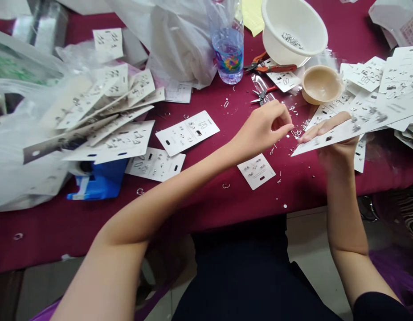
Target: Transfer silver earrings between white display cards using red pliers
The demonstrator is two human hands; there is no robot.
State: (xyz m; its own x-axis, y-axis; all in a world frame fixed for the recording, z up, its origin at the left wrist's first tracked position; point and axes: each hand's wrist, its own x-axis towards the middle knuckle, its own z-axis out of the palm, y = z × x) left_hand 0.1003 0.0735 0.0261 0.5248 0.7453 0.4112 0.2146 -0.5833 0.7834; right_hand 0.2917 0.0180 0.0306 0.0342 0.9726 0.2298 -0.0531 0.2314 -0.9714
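Note:
My left hand point(268, 127) hovers over the middle of the dark red table, thumb and fingertips brought together in a pinch; whatever may be between them is too small to make out. To its right, my right hand point(338, 138) grips a white jewelry card point(363, 122), which is tilted and slightly blurred, with small metal pieces on it. Small silvery pieces point(296, 133) lie on the cloth between the two hands. Below my left hand rests a small white card point(256, 171) with earrings. Another card point(188, 133) lies left of the forearm.
Stacked cards point(136, 138) and plastic bags point(176, 35) fill the left. A bottle point(229, 53), pliers point(276, 68), a white bowl point(295, 31) and a beige bowl point(321, 84) stand beyond the hands. More cards point(366, 73) pile up at right. A blue tape dispenser point(104, 180) sits at left.

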